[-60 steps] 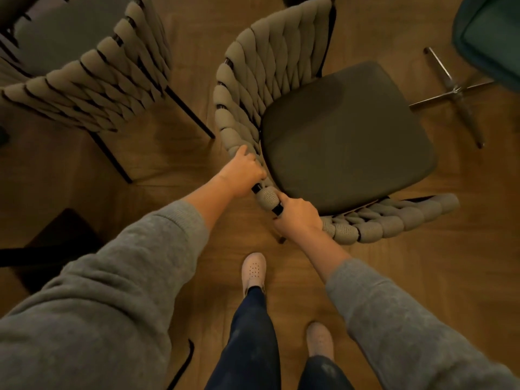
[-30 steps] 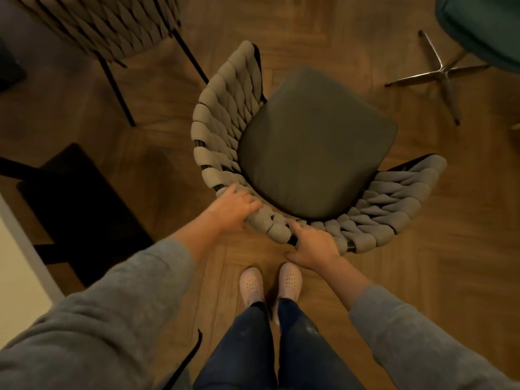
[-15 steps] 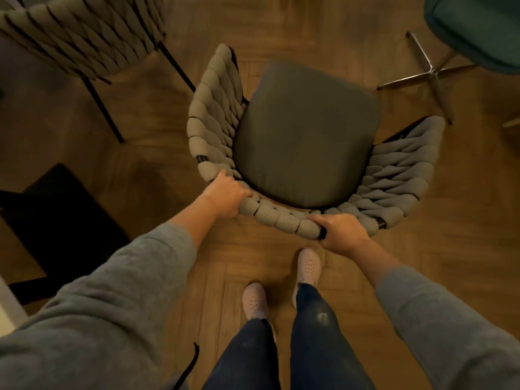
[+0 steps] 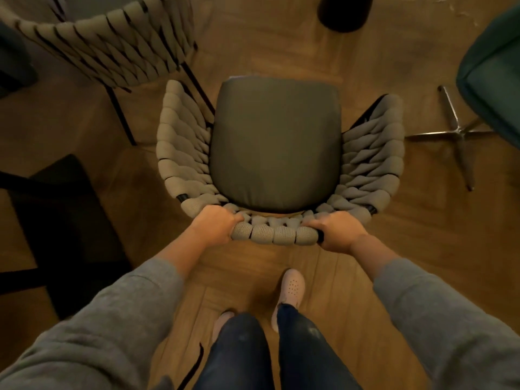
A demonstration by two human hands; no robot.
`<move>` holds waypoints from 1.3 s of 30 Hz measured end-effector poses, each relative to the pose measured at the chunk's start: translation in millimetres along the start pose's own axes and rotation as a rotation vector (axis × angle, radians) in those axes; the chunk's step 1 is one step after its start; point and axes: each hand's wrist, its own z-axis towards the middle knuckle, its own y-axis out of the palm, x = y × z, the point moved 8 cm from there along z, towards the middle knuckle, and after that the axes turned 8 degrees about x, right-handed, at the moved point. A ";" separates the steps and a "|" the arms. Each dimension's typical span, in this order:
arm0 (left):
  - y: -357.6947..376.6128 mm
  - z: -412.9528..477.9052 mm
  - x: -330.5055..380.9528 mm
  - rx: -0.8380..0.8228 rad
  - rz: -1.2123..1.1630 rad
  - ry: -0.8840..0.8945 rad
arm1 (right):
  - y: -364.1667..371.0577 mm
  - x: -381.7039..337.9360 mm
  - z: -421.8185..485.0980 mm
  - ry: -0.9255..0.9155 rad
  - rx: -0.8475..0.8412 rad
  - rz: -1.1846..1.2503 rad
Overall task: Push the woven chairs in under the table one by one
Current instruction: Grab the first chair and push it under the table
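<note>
Head view: we clenched left hand (image 4: 216,226), right hand (image 4: 334,233) round woven chair (image 4: 274,147) back rail (image 4: 274,235); judged push step in hand; next: straight shove, table unseen

The fingers of the left hand (image 4: 215,225) and the right hand (image 4: 336,232) are curling over the back rim of the woven chair (image 4: 183,142), so their tips are hiding behind the weave, and the seat cushion (image 4: 275,147) is covering this chair's legs. The top edge is cutting off the second woven chair (image 4: 112,43) and an unidentifiable dark round thing (image 4: 344,12), the right edge the teal chair (image 4: 495,80), the left edge a black piece of furniture (image 4: 64,220). The left knee (image 4: 239,342) is hiding most of the left shoe (image 4: 222,319).
</note>
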 end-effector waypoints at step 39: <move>17.6 -10.0 234.8 -0.031 -0.150 -0.476 | 15.7 122.0 -109.8 -0.338 -0.175 -0.311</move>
